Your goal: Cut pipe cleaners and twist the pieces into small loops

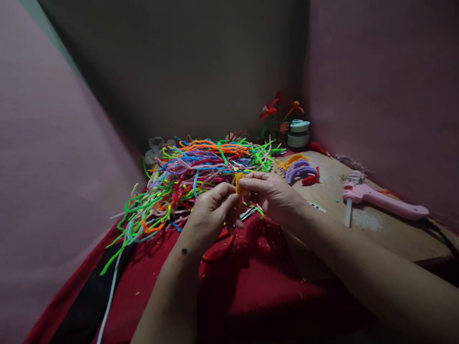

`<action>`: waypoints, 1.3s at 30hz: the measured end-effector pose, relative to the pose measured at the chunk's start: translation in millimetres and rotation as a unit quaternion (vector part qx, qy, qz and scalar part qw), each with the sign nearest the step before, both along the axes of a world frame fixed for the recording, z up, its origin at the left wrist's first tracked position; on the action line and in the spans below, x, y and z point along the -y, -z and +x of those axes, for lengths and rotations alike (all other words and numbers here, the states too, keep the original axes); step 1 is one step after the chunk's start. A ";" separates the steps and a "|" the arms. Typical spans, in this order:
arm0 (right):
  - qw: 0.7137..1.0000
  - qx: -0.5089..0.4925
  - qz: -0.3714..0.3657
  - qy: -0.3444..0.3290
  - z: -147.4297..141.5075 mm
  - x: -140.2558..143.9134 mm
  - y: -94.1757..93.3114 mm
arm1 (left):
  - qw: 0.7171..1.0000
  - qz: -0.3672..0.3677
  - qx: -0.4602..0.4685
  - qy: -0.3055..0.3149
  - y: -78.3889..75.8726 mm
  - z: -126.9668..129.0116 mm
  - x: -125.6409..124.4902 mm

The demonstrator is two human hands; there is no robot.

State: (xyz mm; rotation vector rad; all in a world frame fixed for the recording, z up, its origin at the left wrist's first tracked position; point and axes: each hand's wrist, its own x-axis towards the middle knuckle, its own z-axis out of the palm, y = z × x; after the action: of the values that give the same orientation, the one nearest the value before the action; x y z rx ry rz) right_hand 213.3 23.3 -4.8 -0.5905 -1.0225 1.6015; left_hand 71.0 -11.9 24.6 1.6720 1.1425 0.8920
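Between my two hands is a yellow-orange pipe cleaner (pixel 241 184), bent into a small loop. My left hand (pixel 211 210) pinches its lower left side with thumb and forefinger. From the right, my right hand (pixel 270 193) grips the loop's upper part, its fingers curled. A big heap of coloured pipe cleaners (pixel 201 165) lies just behind the hands. Below them, partly hidden by my left hand, rest scissors (pixel 218 248) with red-orange handles on the red cloth (pixel 251 282).
At right, a board (pixel 387 239) carries a pink glue gun (pixel 383 198), bent purple pipe cleaners (pixel 300 171) and a small red bundle (pixel 311 177). Behind stand a pale green lidded container (pixel 299 134) and red flowers (pixel 270 111). Pink walls (pixel 387 95) rise on both sides.
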 end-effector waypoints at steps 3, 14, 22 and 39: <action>1.000 -0.003 -0.010 -0.028 -1.1 1.4 -1.0 | 0.999 -0.029 0.010 0.016 -3.9 -3.0 0.7; 0.996 -0.070 -0.049 -0.018 -4.4 0.3 2.4 | 0.998 -0.057 -0.017 -0.025 -6.7 -7.0 -2.2; 0.998 -0.045 -0.051 0.010 -3.5 -0.5 2.2 | 0.996 0.036 -0.082 -0.011 -5.4 -14.4 -6.3; 1.000 0.024 0.015 -0.006 -6.4 6.9 4.8 | 0.992 0.057 0.055 -0.095 3.4 -4.2 -8.2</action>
State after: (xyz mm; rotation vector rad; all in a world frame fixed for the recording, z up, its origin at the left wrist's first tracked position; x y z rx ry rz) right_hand 206.9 16.3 -9.6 -0.6047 -1.0856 1.5868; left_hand 66.8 -3.7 21.1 1.6027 1.2086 1.1744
